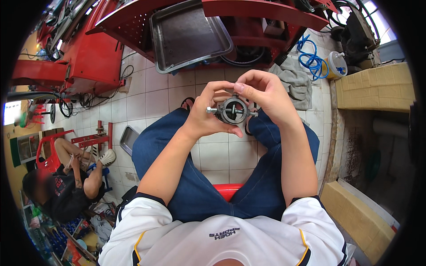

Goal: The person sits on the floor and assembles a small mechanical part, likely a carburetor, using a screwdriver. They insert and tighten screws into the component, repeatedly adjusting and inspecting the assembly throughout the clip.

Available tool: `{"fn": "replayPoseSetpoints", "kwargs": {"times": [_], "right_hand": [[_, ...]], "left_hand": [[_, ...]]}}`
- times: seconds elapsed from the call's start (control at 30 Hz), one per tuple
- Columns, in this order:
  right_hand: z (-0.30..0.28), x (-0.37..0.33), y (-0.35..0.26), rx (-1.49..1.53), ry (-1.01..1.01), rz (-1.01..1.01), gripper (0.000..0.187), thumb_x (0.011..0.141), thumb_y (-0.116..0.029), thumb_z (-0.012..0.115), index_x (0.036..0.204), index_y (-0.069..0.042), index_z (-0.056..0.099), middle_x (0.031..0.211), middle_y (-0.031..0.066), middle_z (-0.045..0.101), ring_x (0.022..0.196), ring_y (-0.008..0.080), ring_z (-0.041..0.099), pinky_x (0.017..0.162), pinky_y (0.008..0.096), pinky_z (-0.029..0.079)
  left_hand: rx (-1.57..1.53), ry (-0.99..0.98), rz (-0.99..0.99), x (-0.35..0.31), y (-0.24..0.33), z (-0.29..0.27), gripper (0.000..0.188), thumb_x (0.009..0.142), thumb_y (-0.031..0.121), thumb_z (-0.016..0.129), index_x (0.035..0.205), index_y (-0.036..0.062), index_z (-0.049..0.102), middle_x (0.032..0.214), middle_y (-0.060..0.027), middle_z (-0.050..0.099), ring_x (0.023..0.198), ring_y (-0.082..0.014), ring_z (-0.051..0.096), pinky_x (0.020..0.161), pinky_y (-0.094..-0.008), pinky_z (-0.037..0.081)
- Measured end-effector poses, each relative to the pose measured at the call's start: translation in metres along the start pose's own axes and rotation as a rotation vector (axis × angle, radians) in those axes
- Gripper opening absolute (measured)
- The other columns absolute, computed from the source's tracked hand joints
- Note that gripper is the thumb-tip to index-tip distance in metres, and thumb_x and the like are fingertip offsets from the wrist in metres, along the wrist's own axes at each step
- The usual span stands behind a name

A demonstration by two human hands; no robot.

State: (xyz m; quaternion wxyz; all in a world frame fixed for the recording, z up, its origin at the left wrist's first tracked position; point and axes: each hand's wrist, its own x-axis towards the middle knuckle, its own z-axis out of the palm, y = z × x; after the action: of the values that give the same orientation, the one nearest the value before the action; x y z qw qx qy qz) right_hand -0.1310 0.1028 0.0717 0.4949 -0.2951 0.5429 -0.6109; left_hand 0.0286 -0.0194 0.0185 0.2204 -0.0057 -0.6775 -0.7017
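Note:
A grey metal ring-shaped part (223,111) is held up over my lap, its round opening facing me. A bolt runs crosswise, with its hex head (210,110) sticking out on the left and an end on the right. My left hand (202,111) is wrapped round the part, thumb below and fingers above. Just above it, my right hand (268,95) has its thumb and forefinger pinched together at the top of the ring, beside a short stud. Whatever lies between those fingertips is too small to make out.
Ahead stands a red workbench (270,9) with a metal tray (191,40). A blue hose (310,57), a white bucket (336,65) and a grey cloth (293,82) lie ahead right. Another person (62,190) sits at left near a small tray (129,138). I sit on a red stool (227,191).

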Motion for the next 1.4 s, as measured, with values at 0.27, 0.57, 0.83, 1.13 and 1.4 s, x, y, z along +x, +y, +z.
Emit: {"fn": "replayPoseSetpoints", "kwargs": {"times": [0.27, 0.57, 0.83, 1.13, 1.4], "right_hand": [[0.001, 0.000, 0.002, 0.043, 0.023, -0.013, 0.031, 0.086, -0.013, 0.081, 0.107, -0.002, 0.061, 0.088, 0.0029, 0.072, 0.076, 0.0062, 0.065, 0.061, 0.0205, 0.052], [0.006, 0.001, 0.000, 0.048, 0.076, -0.034, 0.035, 0.088, -0.013, 0.079, 0.116, -0.001, 0.061, 0.093, 0.0050, 0.073, 0.085, 0.0093, 0.067, 0.076, 0.0246, 0.054], [0.007, 0.003, 0.006, 0.007, 0.053, -0.068, 0.038, 0.091, -0.013, 0.077, 0.121, 0.002, 0.059, 0.101, 0.0064, 0.071, 0.094, 0.0113, 0.066, 0.080, 0.0273, 0.055], [0.006, 0.003, 0.007, 0.101, 0.033, -0.020, 0.041, 0.093, -0.011, 0.073, 0.127, 0.002, 0.054, 0.095, 0.0053, 0.071, 0.085, 0.0100, 0.065, 0.071, 0.0259, 0.054], [0.006, 0.003, 0.012, 0.101, 0.074, -0.021, 0.045, 0.094, -0.011, 0.073, 0.132, 0.001, 0.052, 0.097, 0.0053, 0.071, 0.083, 0.0089, 0.065, 0.074, 0.0240, 0.053]], "left_hand": [[-0.014, 0.010, -0.050, -0.005, -0.003, -0.002, 0.108, 0.051, 0.027, 0.101, 0.133, 0.0053, 0.035, 0.109, -0.0167, 0.071, 0.108, -0.0275, 0.070, 0.095, -0.0381, 0.056], [0.038, 0.061, -0.023, -0.005, -0.003, -0.004, 0.102, 0.053, 0.017, 0.101, 0.133, 0.0052, 0.038, 0.120, -0.0124, 0.062, 0.112, -0.0251, 0.068, 0.096, -0.0371, 0.056], [0.073, 0.052, -0.067, -0.004, -0.002, -0.004, 0.103, 0.055, 0.015, 0.101, 0.135, 0.0067, 0.037, 0.110, -0.0122, 0.069, 0.107, -0.0216, 0.068, 0.094, -0.0346, 0.057], [-0.006, 0.020, -0.054, -0.002, 0.002, 0.000, 0.105, 0.055, 0.015, 0.101, 0.136, 0.0057, 0.035, 0.110, -0.0149, 0.070, 0.109, -0.0238, 0.069, 0.094, -0.0350, 0.057], [-0.001, 0.022, -0.055, -0.002, -0.001, 0.000, 0.105, 0.055, 0.015, 0.101, 0.137, 0.0054, 0.035, 0.111, -0.0151, 0.070, 0.109, -0.0227, 0.069, 0.095, -0.0342, 0.056]]}}
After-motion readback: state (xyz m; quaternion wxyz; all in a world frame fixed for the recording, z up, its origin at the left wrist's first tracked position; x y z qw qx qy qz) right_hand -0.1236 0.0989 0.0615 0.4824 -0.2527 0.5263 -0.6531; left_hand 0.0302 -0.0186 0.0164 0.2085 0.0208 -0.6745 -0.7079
